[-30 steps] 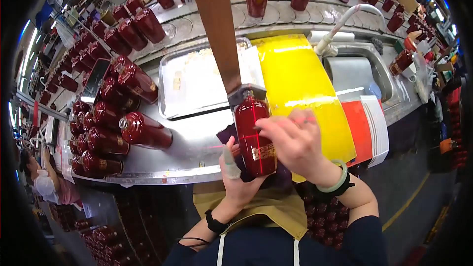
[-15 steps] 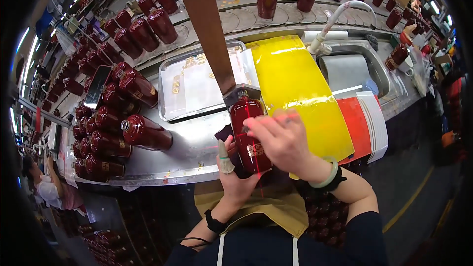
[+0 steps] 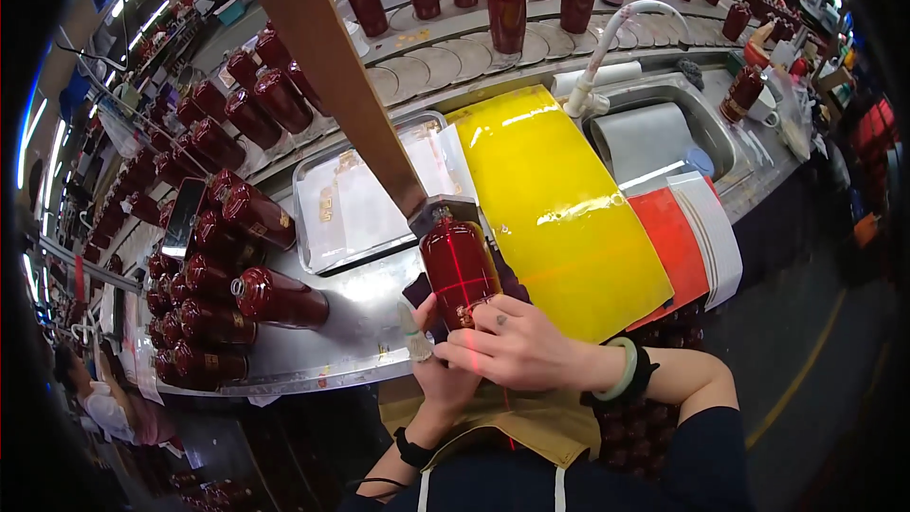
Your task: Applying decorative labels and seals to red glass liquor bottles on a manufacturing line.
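Note:
A dark red glass bottle (image 3: 460, 265) lies in front of me, its neck pointing away into a dark metal bracket. Red laser lines cross on its side, and gold lettering sits near its base. My left hand (image 3: 441, 370) is closed around the base end, partly hidden; one finger wears a pale finger cot (image 3: 415, 337). From the right, my right hand (image 3: 526, 346) has its bent fingers on the base end, over the edge of the gold lettering. Dark cloth (image 3: 508, 280) shows beneath the bottle.
A brown post (image 3: 332, 66) rises from the bracket. Left stand several red bottles (image 3: 280, 297) beside a metal tray (image 3: 318, 256) with white sheets. Right are a yellow sheet (image 3: 559, 218), a red sheet (image 3: 668, 232), a sink (image 3: 739, 133) and a white faucet (image 3: 592, 62). Behind runs a bottle conveyor (image 3: 445, 62).
My right hand has moved down from above the bottle's middle to its base end, close to my left hand. The view has shifted, so the bench appears turned slightly.

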Demonstrator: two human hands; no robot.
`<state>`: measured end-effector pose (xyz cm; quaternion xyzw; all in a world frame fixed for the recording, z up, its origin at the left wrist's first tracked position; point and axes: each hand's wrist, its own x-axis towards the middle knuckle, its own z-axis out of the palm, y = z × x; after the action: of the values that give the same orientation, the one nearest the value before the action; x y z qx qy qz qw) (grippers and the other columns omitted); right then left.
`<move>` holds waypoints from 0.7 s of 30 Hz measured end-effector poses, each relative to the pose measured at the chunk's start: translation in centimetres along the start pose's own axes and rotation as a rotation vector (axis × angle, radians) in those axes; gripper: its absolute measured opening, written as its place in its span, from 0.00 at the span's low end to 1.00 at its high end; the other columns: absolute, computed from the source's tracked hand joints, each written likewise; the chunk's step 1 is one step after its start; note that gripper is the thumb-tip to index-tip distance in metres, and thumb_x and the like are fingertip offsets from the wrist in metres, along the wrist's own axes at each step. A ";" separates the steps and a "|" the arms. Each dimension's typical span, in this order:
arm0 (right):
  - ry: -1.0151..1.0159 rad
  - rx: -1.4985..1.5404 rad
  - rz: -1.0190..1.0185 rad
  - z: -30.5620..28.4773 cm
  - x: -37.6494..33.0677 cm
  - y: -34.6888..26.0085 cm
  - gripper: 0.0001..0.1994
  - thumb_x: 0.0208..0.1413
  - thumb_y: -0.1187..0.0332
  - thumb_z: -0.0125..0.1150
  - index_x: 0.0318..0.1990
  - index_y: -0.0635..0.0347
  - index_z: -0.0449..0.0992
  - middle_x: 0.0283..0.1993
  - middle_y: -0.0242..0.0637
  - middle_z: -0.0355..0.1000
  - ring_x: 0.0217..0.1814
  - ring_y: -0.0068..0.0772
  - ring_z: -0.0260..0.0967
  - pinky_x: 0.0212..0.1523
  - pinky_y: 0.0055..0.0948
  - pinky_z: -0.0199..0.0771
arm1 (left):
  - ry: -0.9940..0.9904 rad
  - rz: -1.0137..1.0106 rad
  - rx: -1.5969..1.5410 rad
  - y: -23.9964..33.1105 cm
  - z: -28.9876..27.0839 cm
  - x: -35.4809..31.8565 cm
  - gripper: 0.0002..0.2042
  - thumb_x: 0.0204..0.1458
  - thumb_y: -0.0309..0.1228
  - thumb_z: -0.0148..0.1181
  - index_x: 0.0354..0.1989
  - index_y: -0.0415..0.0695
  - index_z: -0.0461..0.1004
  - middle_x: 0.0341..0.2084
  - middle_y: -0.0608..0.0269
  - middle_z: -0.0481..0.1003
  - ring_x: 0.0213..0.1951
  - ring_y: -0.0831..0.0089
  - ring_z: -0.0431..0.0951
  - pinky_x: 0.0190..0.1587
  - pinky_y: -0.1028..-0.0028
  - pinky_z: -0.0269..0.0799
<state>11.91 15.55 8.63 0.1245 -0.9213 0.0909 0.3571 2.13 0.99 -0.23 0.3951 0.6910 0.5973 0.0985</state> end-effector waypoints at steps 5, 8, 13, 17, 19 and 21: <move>0.191 -0.025 0.414 -1.5 -0.8 0.6 0.14 0.49 0.70 0.75 0.44 0.55 0.82 0.40 0.31 0.81 0.35 0.33 0.69 0.42 0.34 0.66 | -0.053 0.318 0.344 0.1 -0.6 -0.1 0.46 0.34 0.24 0.79 0.69 0.40 0.66 0.67 0.44 0.65 0.64 0.47 0.69 0.65 0.58 0.67; 0.235 -0.110 0.546 -2.5 -1.4 1.8 0.14 0.49 0.72 0.75 0.45 0.54 0.83 0.37 0.29 0.79 0.34 0.35 0.69 0.39 0.34 0.67 | -0.096 0.343 0.486 0.7 -0.7 -0.2 0.41 0.34 0.24 0.80 0.65 0.45 0.74 0.67 0.42 0.65 0.63 0.44 0.70 0.64 0.56 0.67; 0.255 -0.123 0.549 -3.1 -1.7 1.9 0.13 0.50 0.72 0.74 0.45 0.55 0.83 0.37 0.31 0.80 0.34 0.37 0.69 0.40 0.35 0.67 | -0.072 0.342 0.456 1.1 -0.9 0.0 0.38 0.34 0.27 0.81 0.63 0.48 0.78 0.68 0.40 0.65 0.62 0.43 0.71 0.61 0.54 0.70; 0.272 -0.097 0.631 -2.6 -2.6 1.8 0.13 0.49 0.74 0.74 0.44 0.56 0.83 0.37 0.34 0.80 0.35 0.40 0.71 0.41 0.37 0.68 | -0.075 0.344 0.444 0.5 -1.1 0.1 0.40 0.33 0.25 0.80 0.63 0.40 0.76 0.67 0.39 0.67 0.61 0.41 0.73 0.61 0.53 0.71; 0.259 -0.111 0.638 -2.1 -3.3 1.8 0.13 0.48 0.74 0.75 0.43 0.57 0.84 0.37 0.34 0.80 0.36 0.41 0.71 0.42 0.36 0.69 | -0.030 0.323 0.371 0.0 -0.8 0.1 0.45 0.31 0.25 0.83 0.66 0.35 0.72 0.66 0.41 0.69 0.60 0.47 0.75 0.62 0.58 0.70; 0.245 -0.076 0.676 -1.5 -4.0 1.3 0.15 0.45 0.76 0.76 0.43 0.56 0.84 0.37 0.33 0.81 0.37 0.39 0.72 0.42 0.35 0.69 | -0.020 0.320 0.368 -0.2 -0.7 0.0 0.47 0.30 0.26 0.84 0.66 0.31 0.70 0.65 0.42 0.70 0.60 0.49 0.75 0.62 0.59 0.70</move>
<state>15.26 17.86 6.90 -0.2123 -0.8636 0.1837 0.4188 1.59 0.49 -0.21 0.5166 0.7158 0.4655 -0.0639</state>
